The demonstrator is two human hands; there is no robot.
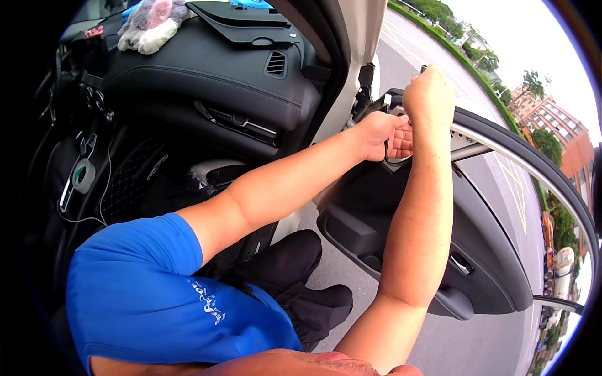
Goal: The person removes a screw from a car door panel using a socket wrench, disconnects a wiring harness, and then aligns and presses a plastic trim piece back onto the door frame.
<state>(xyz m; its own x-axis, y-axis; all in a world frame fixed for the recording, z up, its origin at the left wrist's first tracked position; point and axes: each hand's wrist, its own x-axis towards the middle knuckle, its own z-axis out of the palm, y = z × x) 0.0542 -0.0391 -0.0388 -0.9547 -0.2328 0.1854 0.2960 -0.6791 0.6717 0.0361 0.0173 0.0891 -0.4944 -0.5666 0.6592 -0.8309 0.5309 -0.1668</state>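
At the front upper corner of the opened car door (433,219), my two hands work close together. My left hand (387,135) is palm toward me, its fingers curled and its thumb bent in toward them. A thin black loop (394,163), like a cable or strap, hangs just below these fingers. Higher up and to the right, my right hand (430,97) is closed in a fist with its back to me. A small dark tip (424,67) pokes out above its knuckles. What lies inside each hand is mostly hidden. Beside them shows the bare metal door corner (464,147).
The black dashboard (207,81) carries a fluffy toy (153,25) and a loose black trim panel (244,25). A glove box handle (241,122) is below. A roll of tape (83,175) and a white cable (108,182) lie by the console. The window frame (533,163) curves right.
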